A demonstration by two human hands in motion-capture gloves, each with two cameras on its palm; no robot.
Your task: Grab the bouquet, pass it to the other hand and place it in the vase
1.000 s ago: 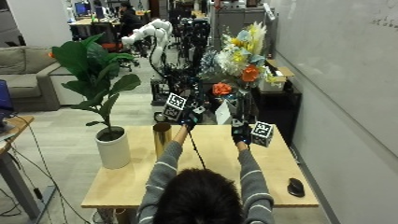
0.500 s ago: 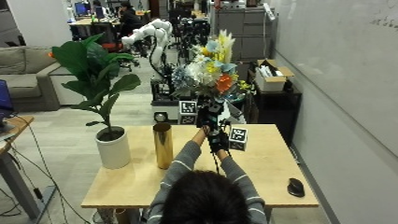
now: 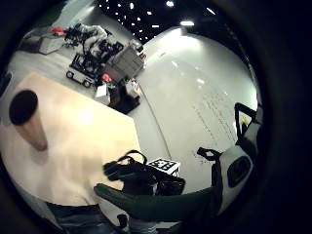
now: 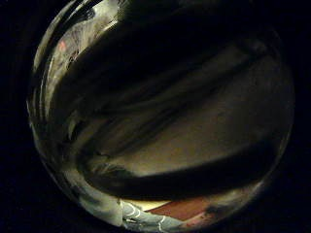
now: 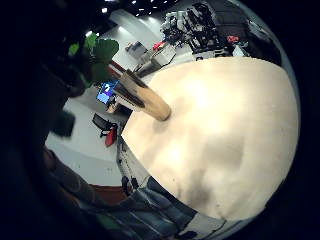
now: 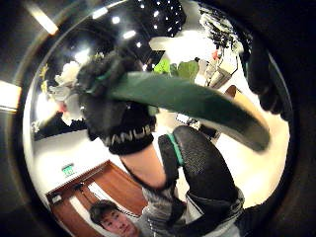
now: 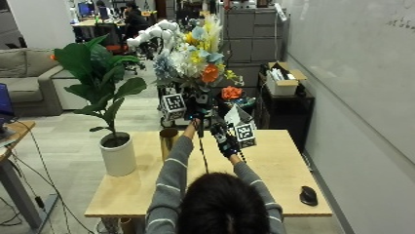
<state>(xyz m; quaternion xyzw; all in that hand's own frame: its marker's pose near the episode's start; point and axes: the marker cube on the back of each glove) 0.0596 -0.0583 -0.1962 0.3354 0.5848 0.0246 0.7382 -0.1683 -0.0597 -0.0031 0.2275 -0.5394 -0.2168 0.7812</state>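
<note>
Bouquet (image 7: pixel 195 61): held upright above the far half of the table (image 7: pixel 279 195), blooms well above both hands, stems (image 7: pixel 199 127) running down past the left hand to beside the right one. In the right thumb-side palm view the green stem bundle (image 6: pixel 197 101) crosses close in front of the palm.
Left hand (image 7: pixel 195 112): raised over the table's far edge, fingers curled round the stems just under the blooms; the same gloved hand (image 6: pixel 116 116) shows wrapped on the stems in the right thumb-side view.
Right hand (image 7: pixel 223 139): lower than the left and nearer the person, just beside the stems' lower end; whether its fingers are apart or clamped on the stems I cannot tell.
Vase (image 7: pixel 168 141): slim, gold-brown, upright on the table, just left of and below the left hand, apart from the stems; its dark mouth (image 3: pixel 23 106) is open upward.
Room: bare tabletop lies under and to the right of both hands, up to the table's right edge.
Plant pot (image 7: pixel 118 155): white, with a leafy plant, near the table's left edge, left of the vase and apart from it.
Mouse (image 7: pixel 309 195): dark, near the table's right front corner, well apart from the hands.
</note>
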